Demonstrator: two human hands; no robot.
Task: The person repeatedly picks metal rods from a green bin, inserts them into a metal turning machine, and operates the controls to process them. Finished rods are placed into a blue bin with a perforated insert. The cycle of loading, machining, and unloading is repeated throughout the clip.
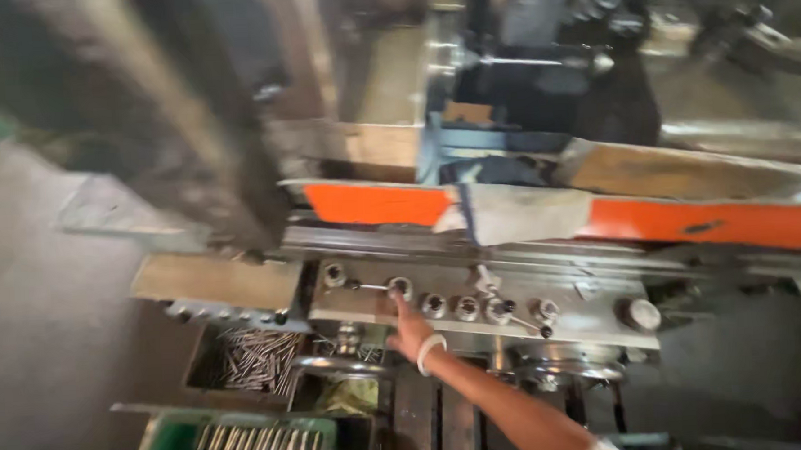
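My right hand (411, 329) reaches forward from the lower right to the grey control panel (585, 320) of a lathe-like machine. Its fingertips touch a round metal knob (400, 288) with a short lever sticking out to the left. A white band sits on that wrist. More round knobs (465, 308) run in a row to the right of the hand. My left hand is out of view. The picture is blurred by motion.
An orange strip (377, 203) runs along the machine bed above the panel. A dark bin of thin metal rods (253, 357) sits at lower left, with a green crate of rods (239, 448) below it. Grey floor lies to the left.
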